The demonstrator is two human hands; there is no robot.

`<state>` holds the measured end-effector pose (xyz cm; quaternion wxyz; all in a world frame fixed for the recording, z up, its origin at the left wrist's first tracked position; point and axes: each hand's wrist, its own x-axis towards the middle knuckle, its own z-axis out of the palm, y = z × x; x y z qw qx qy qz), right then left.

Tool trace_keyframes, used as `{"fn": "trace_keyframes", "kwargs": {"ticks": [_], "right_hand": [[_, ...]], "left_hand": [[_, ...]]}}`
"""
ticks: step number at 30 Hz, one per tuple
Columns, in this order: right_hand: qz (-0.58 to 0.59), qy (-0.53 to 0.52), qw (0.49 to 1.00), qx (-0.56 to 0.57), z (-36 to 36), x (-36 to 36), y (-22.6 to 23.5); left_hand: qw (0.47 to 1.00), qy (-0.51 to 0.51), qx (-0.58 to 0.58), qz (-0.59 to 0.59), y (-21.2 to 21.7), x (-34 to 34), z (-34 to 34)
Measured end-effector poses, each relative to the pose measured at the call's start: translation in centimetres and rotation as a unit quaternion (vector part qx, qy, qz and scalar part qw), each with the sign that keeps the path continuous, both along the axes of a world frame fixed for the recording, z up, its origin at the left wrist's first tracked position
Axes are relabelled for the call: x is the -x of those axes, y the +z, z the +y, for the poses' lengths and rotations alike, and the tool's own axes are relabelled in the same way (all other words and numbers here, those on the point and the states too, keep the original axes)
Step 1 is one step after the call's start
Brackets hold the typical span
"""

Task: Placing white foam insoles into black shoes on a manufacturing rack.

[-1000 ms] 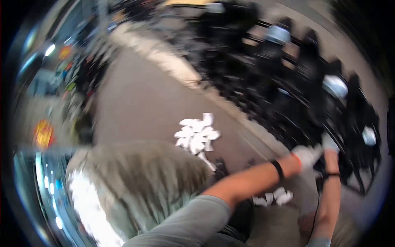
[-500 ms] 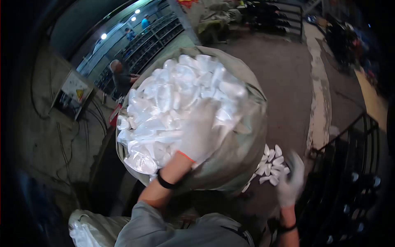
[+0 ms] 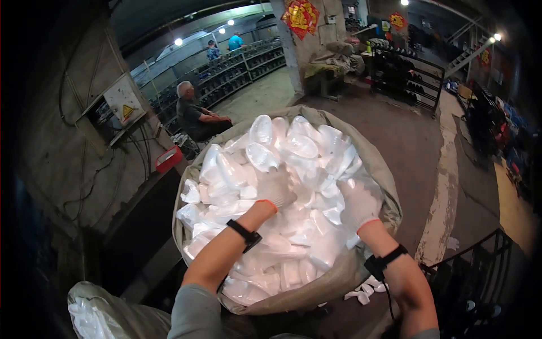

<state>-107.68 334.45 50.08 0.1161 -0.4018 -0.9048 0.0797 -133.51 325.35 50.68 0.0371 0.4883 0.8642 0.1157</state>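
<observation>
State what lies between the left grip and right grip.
White shell-like pieces lie between the left grip and right grip, in the head view.

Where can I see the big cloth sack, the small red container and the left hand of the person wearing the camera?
Cloth sack [image 3: 341, 282]: head view, on its near wall.
Red container [image 3: 169, 161]: head view, on its red side.
Left hand [image 3: 276, 188]: head view, on its white glove.

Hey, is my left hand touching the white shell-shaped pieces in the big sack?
Touching. The head view shows your gloved left hand sunk in among the white shell-shaped pieces in the big sack, its fingertips hidden among them.
</observation>
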Motion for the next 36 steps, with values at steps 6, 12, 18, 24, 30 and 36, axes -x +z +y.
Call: {"fn": "trace_keyframes", "kwargs": {"ticks": [6,12,18,24,30,36], "right_hand": [[0.661,-0.121,0.733,0.100,-3.4,-13.9,1.7],[0.852,-0.299,0.405,0.144,-16.8,-28.6,-8.1],[0.705,-0.542,0.450,0.077,-48.0,-46.0,-21.4],[0.631,-0.691,-0.070,-0.344,-78.1,-47.4,-24.6],[0.607,-0.682,-0.036,-0.407,-84.6,-58.3,-25.5],[-0.075,-0.869,0.457,0.174,-83.0,-69.1,-29.2]], "left_hand": [[0.895,-0.241,-0.171,-0.333,11.2,-16.4,-5.0],[0.732,-0.489,0.220,-0.419,0.0,-36.3,-6.3],[0.430,-0.764,0.433,-0.208,-9.6,-60.9,-16.8],[0.134,-0.918,0.361,-0.091,-19.5,-77.5,-40.1],[0.061,-0.981,0.185,0.012,-26.6,-92.6,-56.9],[0.080,-0.987,0.131,0.056,-30.5,-92.5,-57.7]]}}
